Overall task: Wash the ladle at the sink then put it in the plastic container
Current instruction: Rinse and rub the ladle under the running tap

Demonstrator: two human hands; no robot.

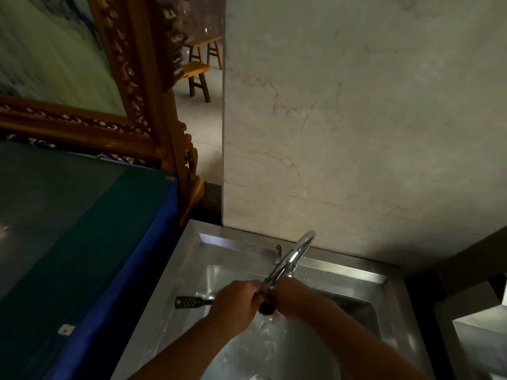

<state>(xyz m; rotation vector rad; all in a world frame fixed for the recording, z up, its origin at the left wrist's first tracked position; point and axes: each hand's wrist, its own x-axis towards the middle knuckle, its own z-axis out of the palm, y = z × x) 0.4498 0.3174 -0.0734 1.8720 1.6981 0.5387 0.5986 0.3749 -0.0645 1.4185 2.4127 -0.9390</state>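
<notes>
Both my hands meet under the curved chrome tap [293, 256] over the steel sink [356, 272]. My left hand [236, 303] grips the ladle [192, 301] at its neck, and the black slotted handle end sticks out to the left over the sink's edge. The dark bowl of the ladle sits between my hands right under the spout, with my right hand [290, 297] closed against it. Water runs off the bowl into the basin below. No plastic container is in view.
A table [82, 242] with a green top and blue edge stands close on the left of the sink. A carved wooden frame [142, 105] rises behind it. A marble wall [356, 119] backs the sink, and another steel surface [477, 344] lies to the right.
</notes>
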